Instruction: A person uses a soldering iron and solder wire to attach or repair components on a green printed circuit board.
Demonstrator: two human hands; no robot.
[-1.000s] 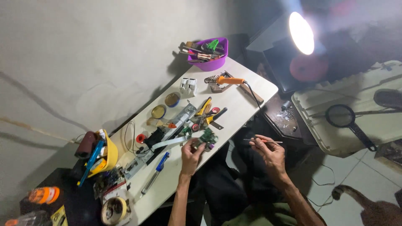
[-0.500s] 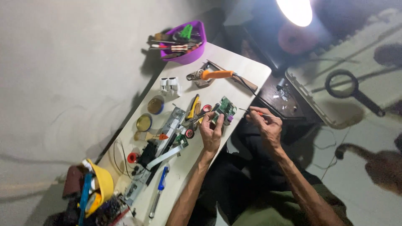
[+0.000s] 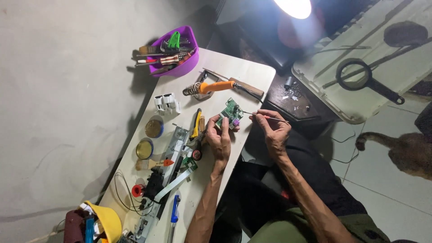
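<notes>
Above the white table [image 3: 252, 74], near its right edge, my left hand [image 3: 219, 137] closes on the green circuit board [image 3: 230, 114]; my right hand [image 3: 273, 129] pinches a thin probe [image 3: 264, 117], its tip touching the board.

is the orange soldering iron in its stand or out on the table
In its stand. The orange soldering iron rests with its tip inside the coiled wire holder, untouched by either hand.

Small green circuit board [image 3: 230, 114], held tilted
</notes>
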